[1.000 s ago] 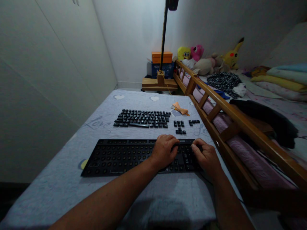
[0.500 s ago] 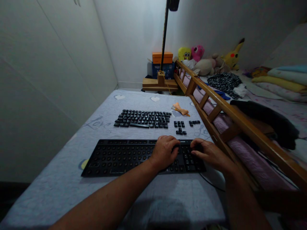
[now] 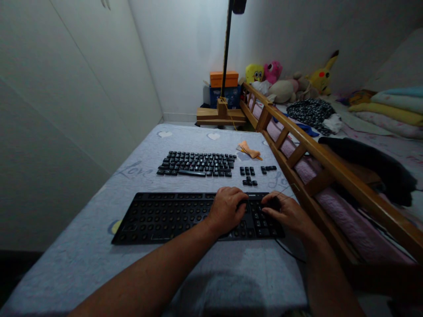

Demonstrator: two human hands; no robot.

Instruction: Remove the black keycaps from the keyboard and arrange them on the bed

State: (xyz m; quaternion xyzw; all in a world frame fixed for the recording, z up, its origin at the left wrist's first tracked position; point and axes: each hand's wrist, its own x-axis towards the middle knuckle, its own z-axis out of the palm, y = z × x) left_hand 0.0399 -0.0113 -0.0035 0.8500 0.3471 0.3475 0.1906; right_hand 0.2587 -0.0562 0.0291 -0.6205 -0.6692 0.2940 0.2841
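A black computer keyboard (image 3: 194, 196) lies on the cloth-covered bed surface, most of its key positions bare while the number pad at its right end still carries keycaps. My left hand (image 3: 228, 207) rests on it just left of the number pad, fingers curled down, holding it. Over the number pad's upper right is my right hand (image 3: 284, 209), thumb and fingers bent toward the keys. A thin wire tool (image 3: 293, 186) sticks out past its knuckles; its working end is hidden. Beyond the keyboard, loose black keycaps (image 3: 198, 163) lie in rows, with smaller keycap groups (image 3: 247, 171) to their right.
An orange cloth-like piece (image 3: 249, 150) lies past the keycaps. A wooden bed rail (image 3: 297, 136) runs along the right side. The keyboard cable (image 3: 291, 252) trails off at the lower right. A stand (image 3: 222, 108) and boxes (image 3: 224, 79) are at the back.
My right hand has shifted very slightly left over the number pad. My left hand and the loose keycaps stay where they were.
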